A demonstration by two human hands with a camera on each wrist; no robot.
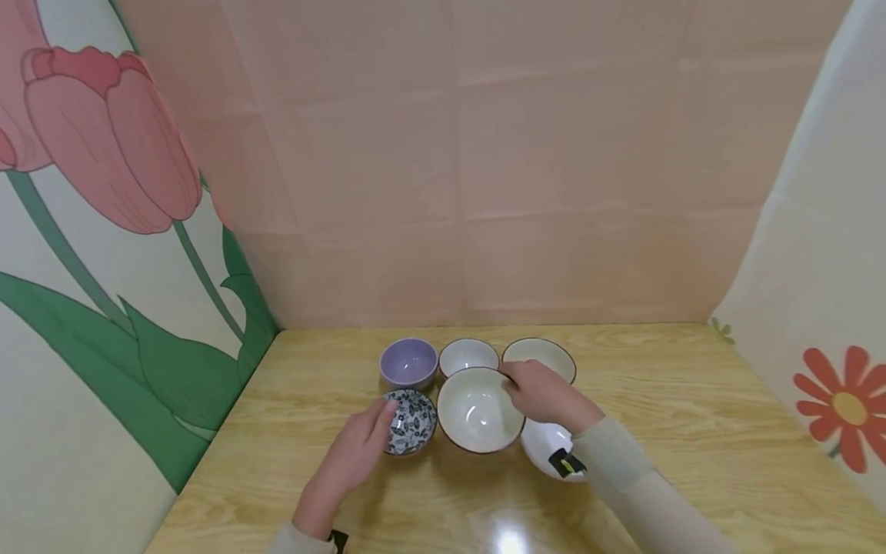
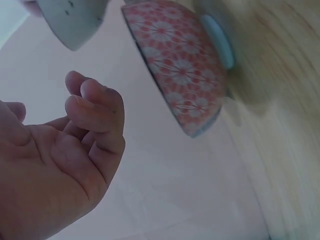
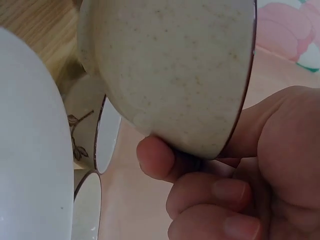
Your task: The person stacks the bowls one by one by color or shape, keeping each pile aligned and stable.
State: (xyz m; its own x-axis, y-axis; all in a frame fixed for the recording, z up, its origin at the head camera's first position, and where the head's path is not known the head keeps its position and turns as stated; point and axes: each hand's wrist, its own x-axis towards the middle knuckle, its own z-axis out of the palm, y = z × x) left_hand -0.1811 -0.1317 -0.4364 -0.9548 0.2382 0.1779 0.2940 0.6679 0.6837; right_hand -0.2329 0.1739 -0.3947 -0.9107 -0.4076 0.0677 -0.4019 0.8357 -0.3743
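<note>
My right hand point(image 1: 548, 394) pinches the rim of a cream bowl point(image 1: 481, 412) with a dark edge, thumb at the rim and a finger under the speckled outer wall point(image 3: 170, 65). The bowl is tilted, its inside facing me. My left hand point(image 1: 356, 446) is beside a bowl with a dark floral inside point(image 1: 414, 423), the thumb overlapping its rim in the head view. In the left wrist view the left fingers point(image 2: 102, 112) curl loosely with nothing between them. Apart from them stands a bowl with red and white flowers outside point(image 2: 177, 65).
Behind are a purple bowl point(image 1: 408, 362), a white bowl point(image 1: 469, 354) and another dark-rimmed cream bowl point(image 1: 543, 354). A white bowl point(image 1: 543, 442) lies partly under my right forearm. All stand on a wooden table point(image 1: 692, 431), with a pink cloth point(image 1: 457, 192) hanging behind.
</note>
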